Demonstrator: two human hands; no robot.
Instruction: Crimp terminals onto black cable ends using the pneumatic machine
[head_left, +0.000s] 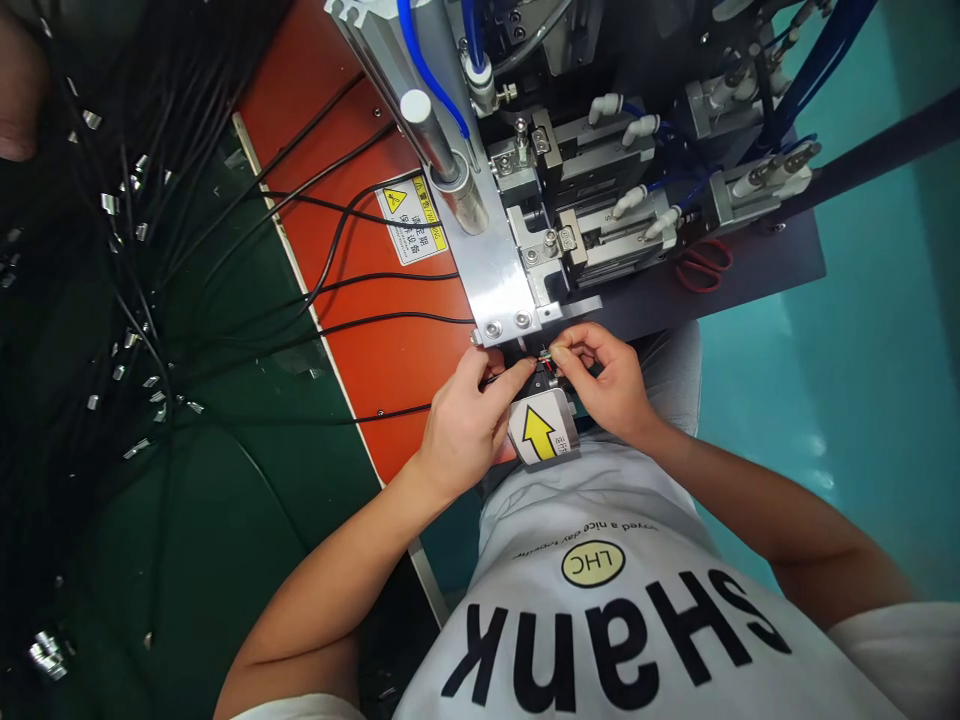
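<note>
Thin coloured wires fan out at the front edge of the machine, between the fingertips of both hands. My left hand is closed, thumb and index finger pinching the end of a black cable beside these wires. From the other side, my right hand pinches the wires between thumb and index finger. A small metal fixture right under the fingertips is mostly hidden. Just below it sits a white label plate with a yellow arrow. The exact contact of the fingertips with the wires is too small to make out.
Above the hands stands a machine with a metal plate, pneumatic cylinders and blue hoses. Several black cables cross the orange base. Many cables with shiny metal ends lie on the green surface at left. Red-handled scissors lie at right.
</note>
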